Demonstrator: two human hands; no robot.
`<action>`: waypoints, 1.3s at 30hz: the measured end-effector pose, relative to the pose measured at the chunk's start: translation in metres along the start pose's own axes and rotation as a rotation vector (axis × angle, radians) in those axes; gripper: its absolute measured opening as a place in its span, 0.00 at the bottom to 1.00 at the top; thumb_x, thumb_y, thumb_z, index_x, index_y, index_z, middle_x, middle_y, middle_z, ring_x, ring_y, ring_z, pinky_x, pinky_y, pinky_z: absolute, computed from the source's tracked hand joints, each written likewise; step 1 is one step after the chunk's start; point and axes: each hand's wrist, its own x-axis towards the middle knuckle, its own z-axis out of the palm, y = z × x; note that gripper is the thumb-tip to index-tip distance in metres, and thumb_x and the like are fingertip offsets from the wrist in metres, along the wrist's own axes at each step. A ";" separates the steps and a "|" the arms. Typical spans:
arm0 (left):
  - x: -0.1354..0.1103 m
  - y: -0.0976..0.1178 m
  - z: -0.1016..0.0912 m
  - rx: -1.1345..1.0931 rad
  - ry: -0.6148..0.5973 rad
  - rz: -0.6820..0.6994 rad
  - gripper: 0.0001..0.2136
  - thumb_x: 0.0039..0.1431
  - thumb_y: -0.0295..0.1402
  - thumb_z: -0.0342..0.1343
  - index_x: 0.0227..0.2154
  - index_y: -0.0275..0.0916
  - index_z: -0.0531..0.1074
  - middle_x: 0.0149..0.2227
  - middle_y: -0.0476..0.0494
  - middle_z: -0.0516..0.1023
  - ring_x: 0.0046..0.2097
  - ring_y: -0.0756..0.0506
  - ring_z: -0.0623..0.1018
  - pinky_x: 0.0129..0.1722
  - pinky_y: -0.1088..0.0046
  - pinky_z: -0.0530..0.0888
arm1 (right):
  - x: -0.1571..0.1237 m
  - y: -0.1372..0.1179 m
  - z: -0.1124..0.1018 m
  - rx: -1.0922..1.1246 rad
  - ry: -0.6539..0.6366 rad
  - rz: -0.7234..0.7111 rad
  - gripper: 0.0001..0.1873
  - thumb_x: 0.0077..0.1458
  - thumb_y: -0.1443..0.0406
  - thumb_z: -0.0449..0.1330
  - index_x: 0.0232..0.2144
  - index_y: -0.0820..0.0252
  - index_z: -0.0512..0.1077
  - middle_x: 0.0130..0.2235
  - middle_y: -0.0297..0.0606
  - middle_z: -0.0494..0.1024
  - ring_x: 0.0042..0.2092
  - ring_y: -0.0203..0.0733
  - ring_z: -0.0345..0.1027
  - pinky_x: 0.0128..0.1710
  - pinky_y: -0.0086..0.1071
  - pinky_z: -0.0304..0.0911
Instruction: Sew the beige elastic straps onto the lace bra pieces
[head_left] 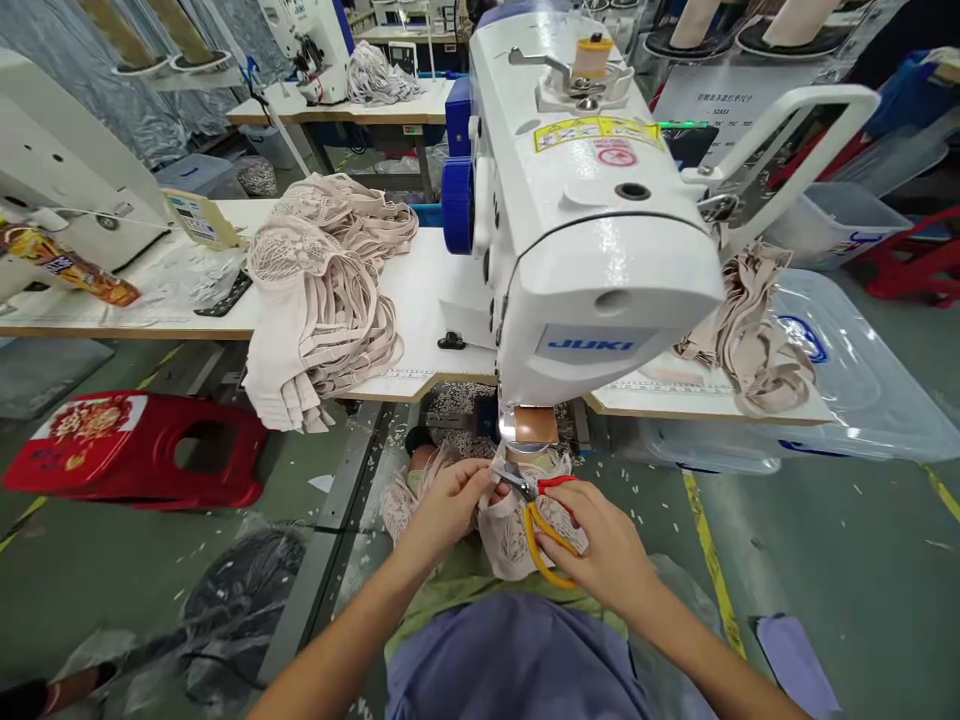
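In my right hand [600, 545] is a pair of scissors [551, 545] with yellow and red handles, its blades pointing left. My left hand [454, 505] is closed, pinching the edge of a beige lace garment piece [510, 545] close to the blade tips. The lace hangs down over my lap, just under the needle area of a white JUKI sewing machine [611, 290]. More beige lace lies below my left wrist. Whether the blades are touching the fabric I cannot tell.
Stacked beige lace pieces [330, 290] overhang the table edge on the left. Another bundle [765, 330] hangs at the right, beside a clear plastic bin [870, 370]. A red stool [142, 450] stands at left; a snack packet [67, 265] and yellowish bottle [201, 220] lie on the tabletop.
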 end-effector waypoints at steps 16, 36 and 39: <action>0.003 0.001 -0.002 0.184 -0.031 0.059 0.09 0.55 0.35 0.50 0.27 0.37 0.72 0.29 0.46 0.77 0.33 0.47 0.74 0.35 0.73 0.70 | 0.007 0.003 0.000 0.048 -0.051 -0.021 0.16 0.58 0.63 0.59 0.49 0.57 0.70 0.46 0.44 0.79 0.45 0.46 0.75 0.43 0.38 0.74; 0.001 0.011 -0.009 0.281 0.006 0.038 0.15 0.61 0.45 0.51 0.31 0.38 0.75 0.29 0.46 0.78 0.30 0.48 0.74 0.28 0.75 0.68 | 0.002 -0.006 0.015 0.295 -0.022 0.164 0.21 0.47 0.65 0.60 0.47 0.56 0.71 0.45 0.45 0.77 0.40 0.46 0.75 0.34 0.34 0.72; 0.002 0.011 -0.012 0.310 0.035 0.041 0.14 0.60 0.43 0.51 0.30 0.39 0.74 0.28 0.46 0.77 0.29 0.48 0.74 0.28 0.74 0.68 | 0.004 -0.001 0.020 0.334 -0.033 0.193 0.18 0.51 0.64 0.60 0.46 0.56 0.73 0.45 0.45 0.79 0.43 0.47 0.76 0.38 0.36 0.72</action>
